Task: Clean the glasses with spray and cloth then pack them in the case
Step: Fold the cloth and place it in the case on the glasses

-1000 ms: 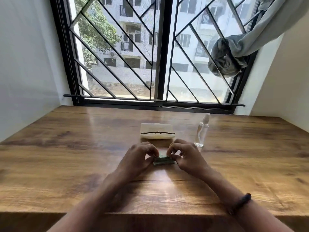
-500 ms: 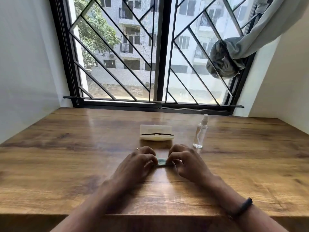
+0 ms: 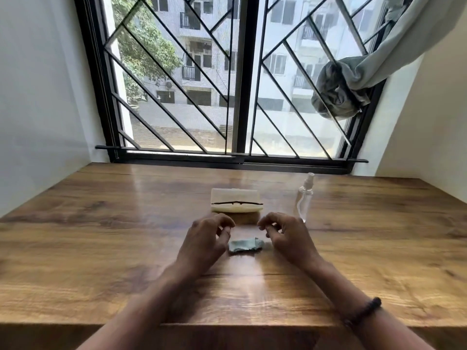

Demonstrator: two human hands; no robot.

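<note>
Teal folded cloth (image 3: 246, 245) lies mid-surface between my left hand (image 3: 206, 239) and right hand (image 3: 286, 237); each grip hovers loose, empty.

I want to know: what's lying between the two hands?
In the head view, a folded cloth lies on the table between the left hand and right hand.

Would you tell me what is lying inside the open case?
Folded dark-framed glasses lie across the open cream case. Whatever sits beneath them is hidden by the case's front wall.
</note>
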